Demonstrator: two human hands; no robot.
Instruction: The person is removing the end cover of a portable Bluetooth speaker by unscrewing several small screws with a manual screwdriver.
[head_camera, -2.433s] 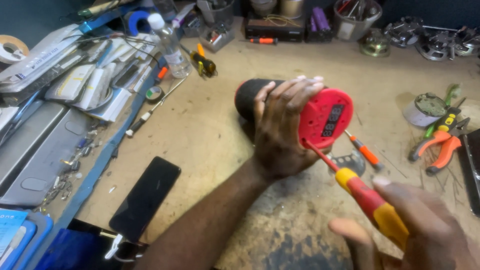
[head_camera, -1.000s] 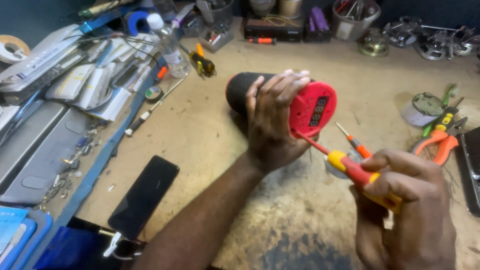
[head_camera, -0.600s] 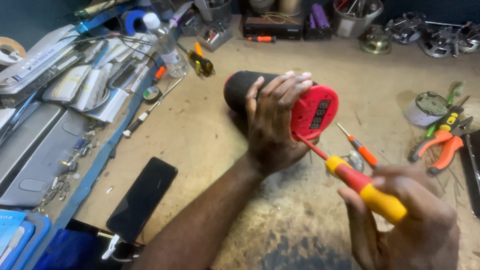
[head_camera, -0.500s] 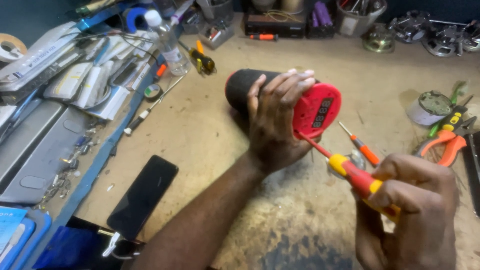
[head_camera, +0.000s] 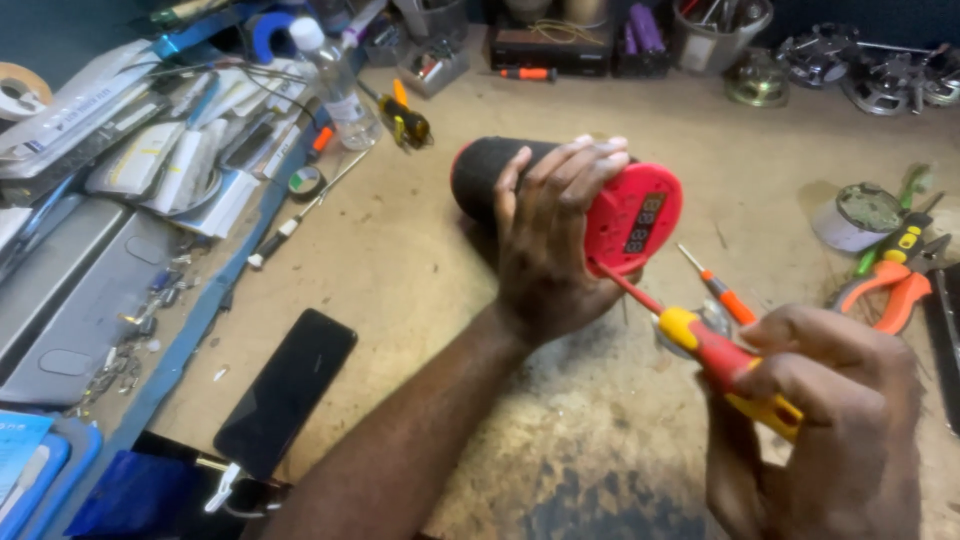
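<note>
A cylinder-shaped speaker (head_camera: 640, 215) with a black mesh body and a red end cap lies on its side on the workbench (head_camera: 420, 300). My left hand (head_camera: 550, 240) wraps over it and holds it down. My right hand (head_camera: 820, 400) grips a red and yellow screwdriver (head_camera: 715, 345). Its tip touches the lower left edge of the red end cap.
A small orange screwdriver (head_camera: 722, 288) lies right of the speaker. Orange pliers (head_camera: 885, 290) and a round tin (head_camera: 850, 215) sit at the right. A black phone (head_camera: 285, 390) lies at the front left. A water bottle (head_camera: 335, 85), tools and flat devices (head_camera: 80, 290) crowd the left and back.
The speaker has shifted slightly under my left hand. My right hand has kept regripping and turning the screwdriver, whose tip stays at the red cap's edge.
</note>
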